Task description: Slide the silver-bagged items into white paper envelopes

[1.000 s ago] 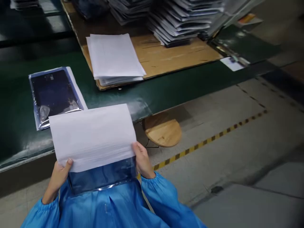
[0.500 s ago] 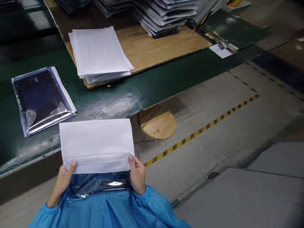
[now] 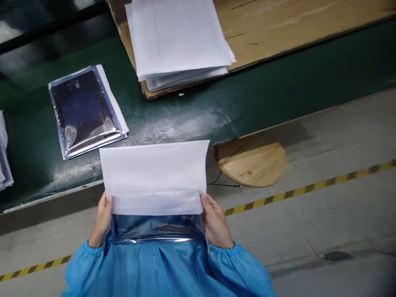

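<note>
I hold a white foam sleeve (image 3: 154,175) upright in front of my chest, with a dark shiny anti-static bag (image 3: 156,229) sticking out of its lower end. My left hand (image 3: 102,220) grips the sleeve's lower left corner, thumb on its front. My right hand (image 3: 215,220) grips the lower right corner the same way. Both wear blue sleeves. On the green table (image 3: 278,86) ahead lies another bagged dark panel (image 3: 85,109) on a white sheet.
A stack of white foam sleeves (image 3: 177,39) rests on a cardboard sheet (image 3: 278,24) at the table's far side. A round wooden stool (image 3: 252,159) stands under the table edge to my right. Yellow-black floor tape (image 3: 309,189) crosses the grey floor. More white sheets (image 3: 3,156) show at far left.
The view has swung down and to the left, so the far stacks have left the frame. Less of the dark bag sticks out below the sleeve than one second ago. Both hands keep their grip.
</note>
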Available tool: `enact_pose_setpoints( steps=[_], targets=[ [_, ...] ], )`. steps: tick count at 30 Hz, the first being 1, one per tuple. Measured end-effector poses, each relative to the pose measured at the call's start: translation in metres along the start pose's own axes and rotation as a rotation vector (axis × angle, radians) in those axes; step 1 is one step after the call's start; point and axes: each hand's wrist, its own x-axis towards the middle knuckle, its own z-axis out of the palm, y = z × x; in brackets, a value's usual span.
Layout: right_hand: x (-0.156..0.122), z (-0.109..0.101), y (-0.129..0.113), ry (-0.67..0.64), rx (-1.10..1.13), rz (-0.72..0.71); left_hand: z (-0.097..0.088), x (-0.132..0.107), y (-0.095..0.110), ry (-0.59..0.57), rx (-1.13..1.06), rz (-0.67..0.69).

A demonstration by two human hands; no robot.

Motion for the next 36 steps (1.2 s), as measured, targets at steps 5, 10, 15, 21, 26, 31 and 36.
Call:
enact_pose_setpoints(
  steps=[5, 10, 15, 21, 26, 31, 36],
  targets=[
    [-0.01, -0.004, 0.021, 0.352, -0.332, -0.266, -0.005, -0.005, 0.0, 0.079, 0.205, -0.005],
    [-0.018, -0.001, 0.024, 0.159, -0.2, -0.111, -0.003, -0.013, -0.006, 0.152, 0.246, 0.003],
    [-0.02, -0.004, 0.015, 0.186, -0.402, -0.27, -0.006, -0.013, -0.013, 0.252, 0.318, 0.029],
    [-0.021, -0.014, 0.02, 0.08, -0.464, -0.212, 0.014, -0.011, -0.022, 0.323, 0.407, 0.079],
    [-0.01, -0.025, 0.024, 0.056, -0.482, -0.124, 0.024, -0.014, -0.023, 0.25, 0.39, 0.056],
    [-0.006, -0.035, 0.025, -0.007, -0.431, -0.042, 0.018, -0.039, -0.019, 0.237, 0.344, -0.013],
    [-0.007, -0.037, 0.027, 0.033, -0.473, -0.1, 0.003, -0.04, -0.026, 0.125, 0.285, -0.072]
  ],
)
